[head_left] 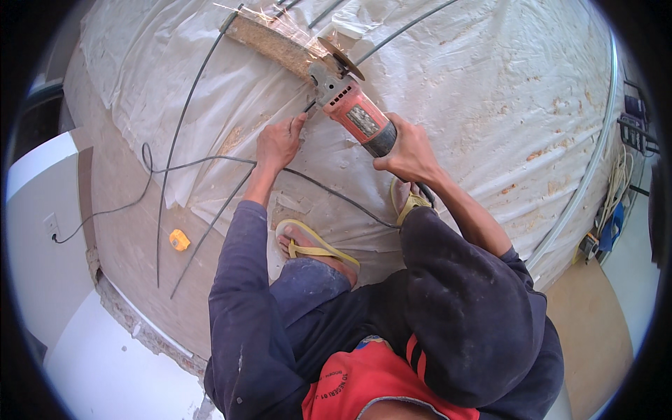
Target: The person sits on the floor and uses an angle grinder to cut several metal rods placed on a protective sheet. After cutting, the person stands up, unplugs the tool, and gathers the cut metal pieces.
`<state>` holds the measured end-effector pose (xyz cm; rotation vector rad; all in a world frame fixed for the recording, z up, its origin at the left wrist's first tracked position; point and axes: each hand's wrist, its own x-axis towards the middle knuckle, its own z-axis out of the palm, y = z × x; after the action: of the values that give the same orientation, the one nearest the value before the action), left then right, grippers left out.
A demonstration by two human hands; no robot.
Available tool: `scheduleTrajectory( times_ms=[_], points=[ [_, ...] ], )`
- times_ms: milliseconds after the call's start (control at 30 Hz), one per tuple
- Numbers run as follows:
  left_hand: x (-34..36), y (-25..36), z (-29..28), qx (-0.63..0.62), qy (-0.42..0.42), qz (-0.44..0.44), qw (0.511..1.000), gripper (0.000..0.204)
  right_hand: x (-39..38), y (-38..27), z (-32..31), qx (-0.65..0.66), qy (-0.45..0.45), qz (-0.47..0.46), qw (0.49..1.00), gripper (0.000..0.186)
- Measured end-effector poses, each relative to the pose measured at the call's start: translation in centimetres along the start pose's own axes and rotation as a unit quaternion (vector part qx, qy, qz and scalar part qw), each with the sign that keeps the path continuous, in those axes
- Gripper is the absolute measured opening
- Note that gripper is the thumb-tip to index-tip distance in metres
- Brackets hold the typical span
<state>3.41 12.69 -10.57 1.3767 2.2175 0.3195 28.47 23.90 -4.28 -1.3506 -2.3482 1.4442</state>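
My right hand [409, 150] is wrapped round the rear body of a red and grey angle grinder [357, 115]. Its cutting disc [341, 59] meets a thin dark steel rod [402, 31], and sparks [280, 17] spray toward the far left. My left hand [278, 145] is closed on the same rod just short of the grinder head; the grinder hides part of the rod. Under the sparks, beside the grinder head, lies a rough brown board [266, 45]. My feet in yellow flip-flops [318, 250] are close below the tool.
A wrinkled whitish plastic sheet [504, 126] covers much of the floor. The grinder's cord [329, 190] loops left to a wall socket [51, 224]. Another rod [180, 129] and a yellow tape measure [180, 240] lie at left. Cables and tools [619, 175] sit along the right edge.
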Motion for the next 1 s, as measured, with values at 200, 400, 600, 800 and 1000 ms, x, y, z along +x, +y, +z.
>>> scheduleTrajectory(
  times_ms=[200, 400, 600, 800, 1000],
  points=[
    [0.0, -0.5, 0.3, -0.004, 0.001, 0.0, 1.0, 0.055, -0.3, -0.5, -0.2, -0.002, -0.004, 0.004, 1.0, 0.071],
    [0.1, -0.1, 0.3, -0.017, -0.002, -0.011, 1.0, 0.058, -0.2, 0.1, 0.0, 0.0, -0.01, 0.01, 1.0, 0.072],
    [0.0, -0.5, 0.2, -0.009, 0.003, -0.011, 1.0, 0.057, 0.0, -0.5, 0.0, 0.006, -0.02, 0.022, 1.0, 0.07],
    [0.0, -0.1, 0.2, -0.024, 0.008, -0.006, 1.0, 0.055, 0.1, -0.3, 0.0, -0.003, -0.006, 0.013, 1.0, 0.072],
    [0.0, 0.1, 0.1, -0.017, 0.004, -0.007, 1.0, 0.053, 0.1, -0.5, 0.0, -0.004, -0.012, 0.03, 0.999, 0.071]
  ],
)
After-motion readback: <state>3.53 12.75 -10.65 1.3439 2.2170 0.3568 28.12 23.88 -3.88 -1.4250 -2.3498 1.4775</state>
